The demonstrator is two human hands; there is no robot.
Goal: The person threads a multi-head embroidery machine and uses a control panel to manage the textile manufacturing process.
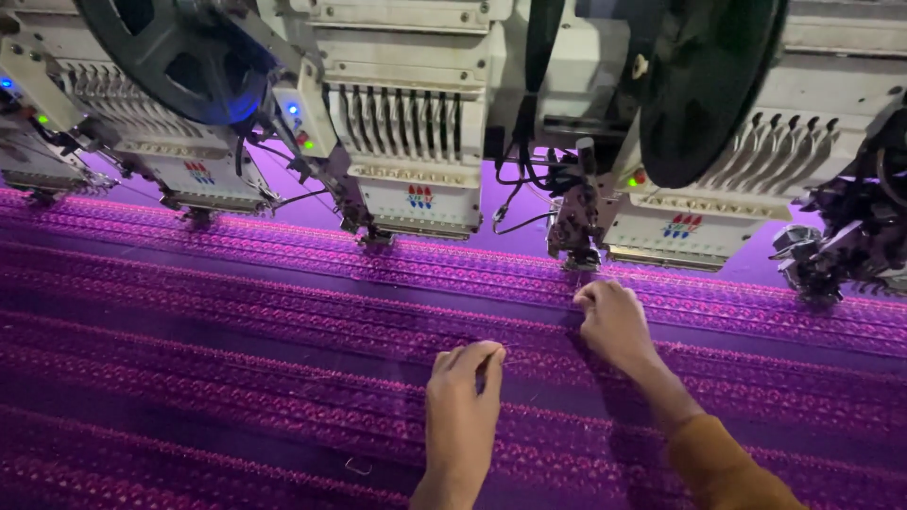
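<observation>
The purple fabric (236, 359), stitched in rows of pink pattern, stretches flat beneath both hands and past them on every side, with a row of embroidery machine heads (416, 161) above the fingers. The right hand (614, 321) rests fingers curled on the fabric just below one head (576, 236), while the left hand (463, 387) beside it pinches a thin thread (515, 361), barely visible.

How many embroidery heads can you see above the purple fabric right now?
4, maybe more out of frame: far-left head, cut off by the edge; left head; centre head; right head, above the right hand. Machinery at the far right may be another.
</observation>
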